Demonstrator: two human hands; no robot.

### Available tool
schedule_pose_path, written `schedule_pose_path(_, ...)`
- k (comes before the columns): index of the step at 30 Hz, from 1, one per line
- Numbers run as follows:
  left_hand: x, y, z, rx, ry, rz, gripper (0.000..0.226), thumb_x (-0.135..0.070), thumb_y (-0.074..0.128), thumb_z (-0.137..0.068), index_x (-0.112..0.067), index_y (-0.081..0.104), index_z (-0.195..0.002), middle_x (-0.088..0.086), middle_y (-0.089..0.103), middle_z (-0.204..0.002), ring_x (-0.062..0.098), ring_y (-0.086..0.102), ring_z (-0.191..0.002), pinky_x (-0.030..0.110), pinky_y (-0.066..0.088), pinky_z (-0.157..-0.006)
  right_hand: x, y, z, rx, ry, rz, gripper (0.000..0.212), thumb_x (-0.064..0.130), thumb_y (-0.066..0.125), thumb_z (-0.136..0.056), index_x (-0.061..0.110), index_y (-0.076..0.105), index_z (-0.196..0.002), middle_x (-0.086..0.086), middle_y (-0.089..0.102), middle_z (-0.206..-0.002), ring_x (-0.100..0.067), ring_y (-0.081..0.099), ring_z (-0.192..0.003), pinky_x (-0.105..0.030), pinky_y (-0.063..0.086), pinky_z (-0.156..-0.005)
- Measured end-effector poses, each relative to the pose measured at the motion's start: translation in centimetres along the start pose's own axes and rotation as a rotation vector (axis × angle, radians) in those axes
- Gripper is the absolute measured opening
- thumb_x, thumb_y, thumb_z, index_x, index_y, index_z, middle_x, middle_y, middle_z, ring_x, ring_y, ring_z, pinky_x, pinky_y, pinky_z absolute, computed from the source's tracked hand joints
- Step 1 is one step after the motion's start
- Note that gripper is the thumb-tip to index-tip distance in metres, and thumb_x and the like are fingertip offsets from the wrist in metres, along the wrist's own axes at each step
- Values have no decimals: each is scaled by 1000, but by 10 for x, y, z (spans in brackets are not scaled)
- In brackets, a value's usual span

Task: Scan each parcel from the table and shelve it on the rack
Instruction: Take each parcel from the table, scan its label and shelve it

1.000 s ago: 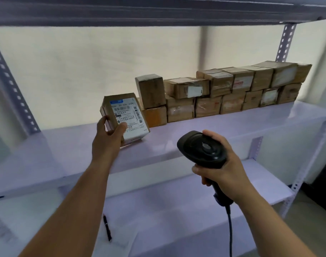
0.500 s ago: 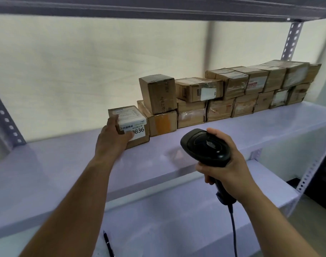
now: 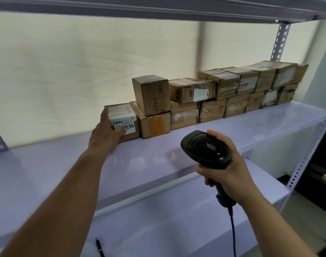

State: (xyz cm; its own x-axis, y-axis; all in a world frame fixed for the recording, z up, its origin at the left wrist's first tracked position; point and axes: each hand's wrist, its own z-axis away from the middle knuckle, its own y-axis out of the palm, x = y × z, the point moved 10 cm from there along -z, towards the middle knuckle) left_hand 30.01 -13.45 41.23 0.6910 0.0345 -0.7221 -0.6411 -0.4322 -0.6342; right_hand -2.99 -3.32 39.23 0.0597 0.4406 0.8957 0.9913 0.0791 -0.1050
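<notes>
A brown parcel (image 3: 123, 115) with a white label ending in 836 rests on the rack's middle shelf (image 3: 158, 145), at the left end of a two-layer row of cardboard parcels (image 3: 223, 93). It touches the neighbouring box. My left hand (image 3: 107, 135) grips its left and front sides, the thumb across the label. My right hand (image 3: 227, 167) holds a black corded barcode scanner (image 3: 205, 148) in front of the shelf edge, below and right of the parcel.
A lower shelf (image 3: 177, 219) carries a black pen (image 3: 99, 246) near the bottom edge. Perforated grey uprights (image 3: 280, 41) stand at the rack's right and left. An upper shelf runs across the top. The middle shelf is bare left of the parcel.
The labelled parcel went from tilted in the air in my left hand to flat on the shelf, then slid back and right against the row. The scanner hand stayed roughly in place.
</notes>
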Motion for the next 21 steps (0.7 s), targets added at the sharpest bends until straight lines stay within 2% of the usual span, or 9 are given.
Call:
schedule_pose_path(2, -3, -3, 4, -14, -8, -16, 98, -31, 71, -85, -29, 3, -155, 14, 46, -143, 35, 47, -127, 44, 38, -104, -1, -7, 3, 1, 11, 11, 83, -12, 77, -73, 51, 53, -122, -3, 58, -124, -21, 64, -58, -30, 54, -54)
schedule_pose_path(4, -13, -8, 13, -67, 17, -35, 99, -35, 72, -84, -26, 4, -155, 16, 36, -148, 34, 37, -134, 47, 34, -109, -2, -16, 8, 0, 22, 7, 83, -11, 77, -73, 52, 53, -122, -3, 57, -125, -23, 63, -58, -31, 54, -55)
schedule_pose_path(8, -46, -21, 47, -238, 88, 6, 81, -36, 68, -88, -19, 21, -153, 11, 31, -153, 29, 29, -140, 43, 30, -111, 0, -40, 20, -12, 31, -14, 84, -12, 77, -72, 52, 55, -120, -4, 58, -124, -24, 62, -56, -32, 54, -54)
schedule_pose_path(10, -63, -24, 70, -330, 111, 40, 70, -36, 65, -90, -19, 31, -149, 8, 35, -151, 27, 33, -138, 42, 34, -107, 0, -55, 28, -17, 33, -16, 84, -11, 79, -72, 52, 55, -120, -4, 59, -123, -22, 62, -56, -32, 53, -54)
schedule_pose_path(12, -86, -12, 95, -363, 176, 118, 58, -34, 64, -91, -19, 42, -142, 6, 44, -144, 25, 44, -128, 40, 41, -101, 1, -73, 37, -34, 34, -25, 83, -8, 81, -70, 52, 56, -120, -2, 61, -120, -22, 62, -55, -33, 53, -53)
schedule_pose_path(14, -116, 19, 123, -284, 271, 196, 48, -32, 65, -90, -20, 51, -134, 2, 54, -132, 17, 54, -113, 34, 46, -88, 2, -92, 47, -64, 44, -23, 83, -9, 81, -70, 53, 56, -119, 3, 63, -116, -21, 62, -54, -33, 53, -52)
schedule_pose_path(16, -149, 68, 153, -156, 351, 201, 44, -32, 65, -90, -21, 53, -131, -2, 57, -125, 11, 55, -103, 29, 45, -81, 2, -116, 61, -93, 55, -17, 84, -12, 80, -70, 53, 57, -118, 9, 63, -113, -22, 62, -53, -33, 53, -52)
schedule_pose_path(18, -173, 114, 181, -59, 391, 181, 43, -34, 64, -91, -21, 53, -130, -2, 56, -124, 9, 53, -101, 27, 46, -81, 3, -139, 76, -110, 65, -9, 85, -13, 79, -70, 54, 56, -118, 11, 63, -112, -24, 62, -53, -35, 54, -52)
schedule_pose_path(21, -193, 174, 218, 66, 399, 169, 40, -34, 64, -91, -22, 54, -128, -1, 57, -124, 10, 53, -101, 26, 47, -83, 0, -178, 103, -153, 78, -3, 85, -11, 80, -70, 49, 55, -124, 3, 62, -118, -28, 61, -55, -38, 54, -52)
